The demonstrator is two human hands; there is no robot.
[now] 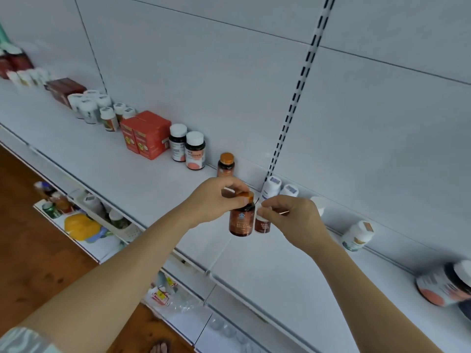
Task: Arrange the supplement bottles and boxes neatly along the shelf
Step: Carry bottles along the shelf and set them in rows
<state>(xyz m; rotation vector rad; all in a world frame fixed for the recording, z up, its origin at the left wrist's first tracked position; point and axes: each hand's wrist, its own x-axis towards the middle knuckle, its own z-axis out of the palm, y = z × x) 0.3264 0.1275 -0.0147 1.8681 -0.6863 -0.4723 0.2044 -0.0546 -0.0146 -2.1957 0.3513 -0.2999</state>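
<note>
Above the shelf (158, 189), from the head view, we hold two bottles up in front of us. Our left hand (214, 200) has its fingers curled over the orange cap of the amber bottle (241, 221), gripping it from the top so the body hangs below. Our right hand (288, 217) pinches the smaller red bottle (262, 224) near its white cap, fingers curled round the top; the two bottles sit just beside each other, perhaps touching.

Both look like rigid plastic, light enough for a fingertip hold, with smooth labels that may slip, so we judge the ribbed caps the surer place to grip, provided they are screwed tight. A matching orange-capped bottle (225, 165) stands by the back wall, near two dark bottles (188, 150) and red boxes (145, 135) lined up to the left. White bottles (276, 191) stand behind our hands; to the right, others (356, 236) lie tipped, still unsorted.
</note>
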